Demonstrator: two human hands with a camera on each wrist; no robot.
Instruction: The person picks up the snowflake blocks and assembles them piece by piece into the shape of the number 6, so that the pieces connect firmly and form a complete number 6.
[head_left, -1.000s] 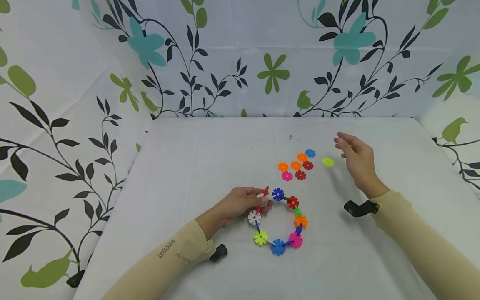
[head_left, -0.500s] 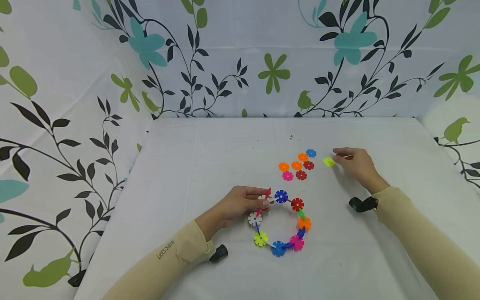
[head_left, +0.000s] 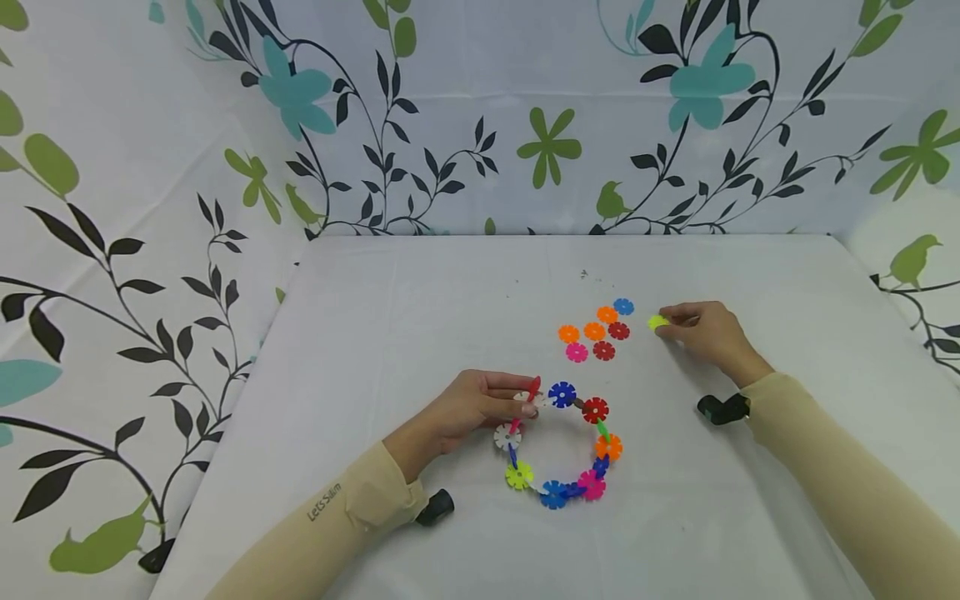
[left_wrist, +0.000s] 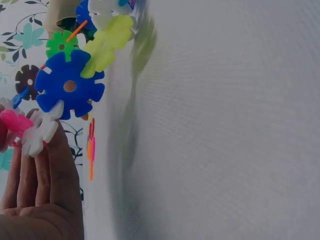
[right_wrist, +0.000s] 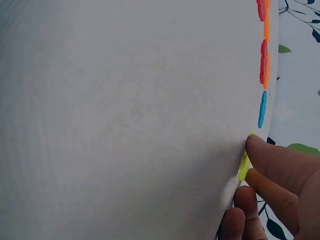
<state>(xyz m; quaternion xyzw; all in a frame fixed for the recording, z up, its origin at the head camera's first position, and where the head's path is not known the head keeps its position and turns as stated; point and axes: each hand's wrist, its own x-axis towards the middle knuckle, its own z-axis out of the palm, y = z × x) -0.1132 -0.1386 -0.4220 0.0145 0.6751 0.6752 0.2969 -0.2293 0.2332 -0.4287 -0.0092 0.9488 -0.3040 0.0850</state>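
Note:
My left hand (head_left: pixel 468 410) pinches a white disc at the upper left of a ring of interlocking plastic flower discs (head_left: pixel 555 495). Notched discs in blue, red, orange, pink, yellow and white make up the ring, linked by other discs seen edge-on. In the left wrist view, a blue disc (left_wrist: pixel 52 85) hangs beyond the fingertips, with the held white disc (left_wrist: pixel 37 135) just below it. At the right, my right hand (head_left: pixel 708 335) holds a loose yellow disc (head_left: pixel 657 322) between thumb and finger. The right wrist view shows this yellow disc (right_wrist: pixel 244 165) edge-on, near the tabletop.
Several loose discs lie beyond the ring, among them a blue disc (head_left: pixel 623 307), a pink disc (head_left: pixel 577 352) and a dark red disc (head_left: pixel 603 351). The white-covered table (head_left: pixel 390 308) meets a patterned curtain (head_left: pixel 465 108) at the back.
My right hand has come down and taken hold of the yellow disc. The left hand keeps its grip, while the ring has shifted and spread slightly to the right.

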